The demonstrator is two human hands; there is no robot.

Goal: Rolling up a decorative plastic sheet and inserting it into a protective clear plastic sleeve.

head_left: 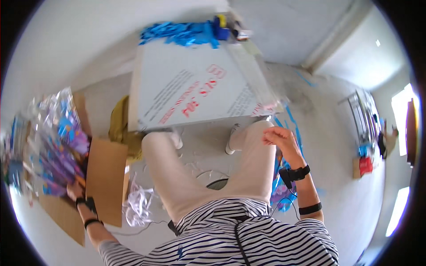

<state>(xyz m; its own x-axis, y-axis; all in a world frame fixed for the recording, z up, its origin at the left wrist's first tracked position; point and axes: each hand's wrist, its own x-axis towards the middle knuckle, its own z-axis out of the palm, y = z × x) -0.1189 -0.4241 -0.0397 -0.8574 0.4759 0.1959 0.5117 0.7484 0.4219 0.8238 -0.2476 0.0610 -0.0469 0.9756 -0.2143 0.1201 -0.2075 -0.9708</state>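
At the left, my left hand point(75, 190) reaches down to the near end of a pile of shiny clear plastic packages point(62, 166) with purple and blue prints. They stick up out of an open cardboard box point(105, 181). Blur and the packages hide what those fingers do; they touch or lie right against the plastic. My right hand point(283, 141) hovers over my right knee, its fingers curled in with nothing visible in them. In front of my knees stands a table with a pale grey printed top point(186, 84).
Blue strips point(182, 33) are heaped along the table's far edge, beside a blue and yellow object point(220, 27). White ribbon-like scraps point(138, 204) lie on the floor by the box. An olive cloth item point(120, 124) is left of the table. A metal rack point(361, 117) stands far right.
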